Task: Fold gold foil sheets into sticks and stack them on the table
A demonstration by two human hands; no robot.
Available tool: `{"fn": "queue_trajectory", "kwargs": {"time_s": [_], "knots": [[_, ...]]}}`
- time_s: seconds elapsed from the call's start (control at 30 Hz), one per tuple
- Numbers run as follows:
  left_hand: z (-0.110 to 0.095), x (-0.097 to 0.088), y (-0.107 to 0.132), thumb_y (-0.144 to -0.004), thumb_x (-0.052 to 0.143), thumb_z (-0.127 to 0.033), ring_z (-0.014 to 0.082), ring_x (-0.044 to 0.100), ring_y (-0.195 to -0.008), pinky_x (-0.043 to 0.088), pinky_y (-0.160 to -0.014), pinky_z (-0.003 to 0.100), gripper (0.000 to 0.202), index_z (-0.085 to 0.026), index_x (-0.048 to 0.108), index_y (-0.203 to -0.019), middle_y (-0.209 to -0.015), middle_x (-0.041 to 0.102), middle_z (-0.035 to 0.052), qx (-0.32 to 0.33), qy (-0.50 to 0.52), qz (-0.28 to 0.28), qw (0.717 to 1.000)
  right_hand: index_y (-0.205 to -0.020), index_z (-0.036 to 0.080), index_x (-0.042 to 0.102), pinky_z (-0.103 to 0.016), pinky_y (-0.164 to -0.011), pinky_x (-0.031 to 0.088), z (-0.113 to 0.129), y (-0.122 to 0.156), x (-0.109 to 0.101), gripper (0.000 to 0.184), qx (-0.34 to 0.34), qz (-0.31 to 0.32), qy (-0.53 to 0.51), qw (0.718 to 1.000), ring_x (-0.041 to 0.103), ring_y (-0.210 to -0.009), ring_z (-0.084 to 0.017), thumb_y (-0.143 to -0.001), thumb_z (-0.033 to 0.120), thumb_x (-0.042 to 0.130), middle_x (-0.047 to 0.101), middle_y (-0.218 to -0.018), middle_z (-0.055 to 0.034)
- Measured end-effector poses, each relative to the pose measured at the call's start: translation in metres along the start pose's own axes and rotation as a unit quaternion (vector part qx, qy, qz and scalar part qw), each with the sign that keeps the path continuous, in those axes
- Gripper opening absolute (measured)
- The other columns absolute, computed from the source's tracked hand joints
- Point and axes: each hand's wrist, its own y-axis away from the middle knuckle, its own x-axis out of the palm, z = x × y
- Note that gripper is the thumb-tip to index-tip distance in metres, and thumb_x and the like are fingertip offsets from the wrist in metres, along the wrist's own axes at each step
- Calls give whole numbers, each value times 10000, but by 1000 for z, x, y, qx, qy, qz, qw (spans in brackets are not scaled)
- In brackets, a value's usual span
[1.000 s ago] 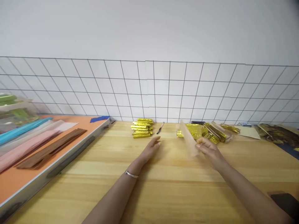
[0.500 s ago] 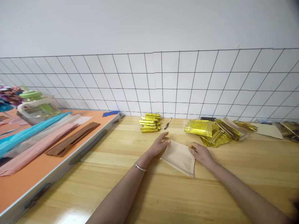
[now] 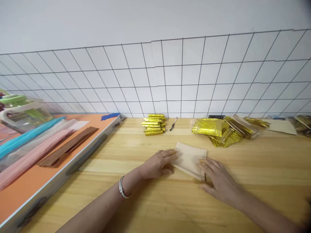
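A beige paper sheet (image 3: pixel 189 157) lies flat on the wooden table (image 3: pixel 170 200) in the middle. My left hand (image 3: pixel 157 163) rests on its left edge, fingers stretched out flat. At the sheet's near right corner my right hand (image 3: pixel 218 181) presses down with fingers spread. Behind the sheet a stack of small gold-foil bars (image 3: pixel 154 124) stands at the back, and a pile of gold foil sheets (image 3: pixel 223 131) lies to its right.
A black pen (image 3: pixel 173 124) lies between the gold stacks. An orange board (image 3: pixel 29 181) at the left carries pink, brown and blue paper strips and a clear jar (image 3: pixel 24 111). A wire grid (image 3: pixel 170 77) backs the table. More foil and paper lie far right.
The beige sheet came down from my raised right hand onto the table. Both hands then drew back toward me and now press flat on it.
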Motion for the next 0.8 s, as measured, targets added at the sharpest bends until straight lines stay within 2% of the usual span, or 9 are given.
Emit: {"fn": "queue_trajectory", "kwargs": {"time_s": [0.13,0.3,0.37,0.43,0.47,0.53,0.6,0.7,0.8], "knots": [[0,12,-2,-879,491,-250,200,402,-1273,324,-1053,380,429,-255,442,-1305,-1374,456,56,11,-45,-28,999,-1294,215,461,-463,-963,378,5,1,4,507,1,11,13,1000,428,-1188,-277,-828,400,538,503,-1302,-118],[8,19,-10,-919,397,-202,165,504,-1169,365,-1010,335,276,-221,572,-1132,-1224,589,49,50,-13,-35,998,-1226,178,499,-428,-964,393,-2,-12,-1,379,27,-36,-12,999,469,-1147,-239,-895,352,442,560,-1223,-122],[10,21,-10,-918,396,-194,163,522,-1141,368,-1002,329,260,-211,591,-1090,-1174,617,51,54,11,-41,998,-1249,182,489,-445,-975,383,3,-15,-2,424,15,-26,-4,1000,454,-1168,-255,-868,366,487,548,-1246,-123],[10,22,-9,-919,407,-213,170,541,-1109,379,-983,325,244,-195,595,-1074,-1137,633,64,46,43,-55,996,-1293,201,464,-466,-979,377,10,-16,0,557,-8,11,-2,1000,430,-1195,-286,-791,407,588,524,-1286,-116],[9,22,-8,-920,413,-229,172,556,-1080,393,-961,317,239,-186,596,-1069,-1112,641,71,33,63,-65,995,-1293,210,468,-461,-973,385,13,-16,2,573,-12,26,-8,1000,439,-1187,-287,-770,399,611,533,-1279,-107],[6,21,-5,-925,415,-260,164,591,-985,429,-885,283,241,-178,598,-1059,-1041,660,71,-16,110,-79,991,-1236,217,522,-440,-965,393,14,-17,7,458,4,29,-38,999,483,-1144,-267,-800,347,577,580,-1220,-89],[1,20,-4,-929,411,-279,138,607,-861,448,-772,231,240,-188,607,-1034,-951,670,43,-86,158,-76,981,-1144,217,575,-379,-913,434,10,-19,12,309,60,10,-104,993,552,-1048,-222,-863,307,481,635,-1117,-64],[-4,20,-6,-914,427,-268,105,571,-703,417,-634,186,210,-178,617,-922,-802,647,4,-177,186,-92,962,-1034,223,600,-269,-668,491,2,-24,17,290,173,15,-202,964,617,-784,-168,-912,358,373,673,-877,-17],[-7,23,-15,-893,444,-240,101,535,-649,380,-588,187,170,-177,598,-858,-734,618,-13,-221,156,-109,957,-1021,223,585,-268,-551,448,1,-27,20,298,238,30,-145,960,601,-649,-175,-893,407,388,648,-738,0]]}}
